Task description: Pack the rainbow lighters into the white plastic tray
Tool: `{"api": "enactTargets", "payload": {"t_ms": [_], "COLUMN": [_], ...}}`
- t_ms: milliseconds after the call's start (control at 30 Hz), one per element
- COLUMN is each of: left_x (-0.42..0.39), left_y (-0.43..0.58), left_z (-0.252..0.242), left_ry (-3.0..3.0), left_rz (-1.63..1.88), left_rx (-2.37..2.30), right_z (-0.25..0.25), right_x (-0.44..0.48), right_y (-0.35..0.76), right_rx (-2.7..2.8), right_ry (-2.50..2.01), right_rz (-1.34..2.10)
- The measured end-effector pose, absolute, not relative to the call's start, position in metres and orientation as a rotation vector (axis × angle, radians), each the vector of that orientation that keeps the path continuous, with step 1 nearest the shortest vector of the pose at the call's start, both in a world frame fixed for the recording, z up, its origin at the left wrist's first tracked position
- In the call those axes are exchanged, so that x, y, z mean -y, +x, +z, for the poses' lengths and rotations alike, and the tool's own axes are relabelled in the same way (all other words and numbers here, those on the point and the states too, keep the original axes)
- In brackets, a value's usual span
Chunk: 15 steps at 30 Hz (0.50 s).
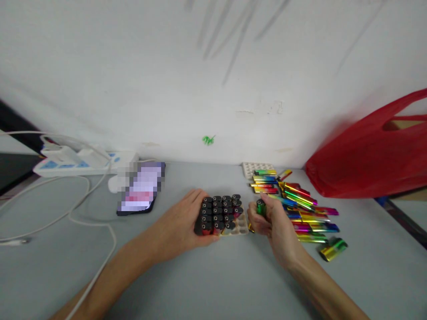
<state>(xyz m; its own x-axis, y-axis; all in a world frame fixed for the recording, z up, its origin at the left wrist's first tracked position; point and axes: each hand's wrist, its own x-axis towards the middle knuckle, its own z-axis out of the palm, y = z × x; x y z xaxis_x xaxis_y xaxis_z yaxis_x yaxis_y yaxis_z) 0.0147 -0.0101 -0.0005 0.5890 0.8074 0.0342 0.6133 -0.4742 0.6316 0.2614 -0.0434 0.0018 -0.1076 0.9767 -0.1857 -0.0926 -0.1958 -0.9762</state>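
A pale slotted tray (242,226) stands on the grey table, filled with several upright lighters (218,211) whose black tops face up. Some slots along its right side and near corner show no lighter. My left hand (188,218) is closed around the tray's left side. Just right of the tray, my right hand (271,218) grips a green lighter (260,206), its top end showing above the fingers. Beyond that hand lies a loose pile of shiny multicoloured lighters (312,218), partly hidden by the hand. One gold-green lighter (333,250) rests apart at the pile's near right.
Another white slotted tray (248,170) lies against the wall behind the pile. A red bag (373,155) stands at the right. To the left are a phone (142,186), a white power strip (83,166) and loose white cables (113,238), one crossing my left forearm.
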Motion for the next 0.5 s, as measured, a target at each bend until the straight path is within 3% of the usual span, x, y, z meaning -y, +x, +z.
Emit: {"api": "enactTargets", "payload": {"t_ms": [500], "left_x": [0.010], "left_y": [0.014], "left_z": [-0.003], "left_ry": [2.250], "left_rz": [0.457], "left_rx": [-1.134], "right_z": [-0.001], "right_x": [0.048], "right_y": [0.253], "right_rx": [1.125], "right_ry": [-1.291], "right_rz": [1.403]}}
